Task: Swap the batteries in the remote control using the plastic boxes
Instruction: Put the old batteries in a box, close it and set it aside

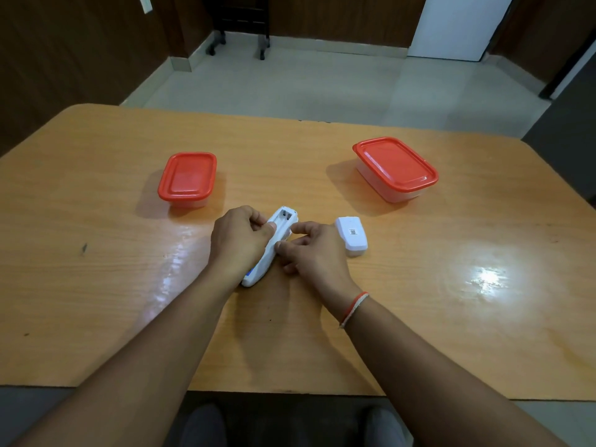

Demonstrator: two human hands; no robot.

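Note:
A white remote control (280,228) lies face down at the table's middle, its battery bay open at the far end. My left hand (237,238) grips its left side, thumb on the bay's edge. My right hand (311,250) touches the remote's right side with its fingertips; whether it holds a battery is hidden. The white battery cover (352,235) lies just right of my right hand. Two clear plastic boxes with red lids stand farther back, both lids on: a small box (187,179) on the left and a larger box (396,167) on the right.
The wooden table (96,285) reaches to its front edge near my body. Beyond its far edge lies a tiled floor with a wheeled chair base (238,43) and a white door (458,27).

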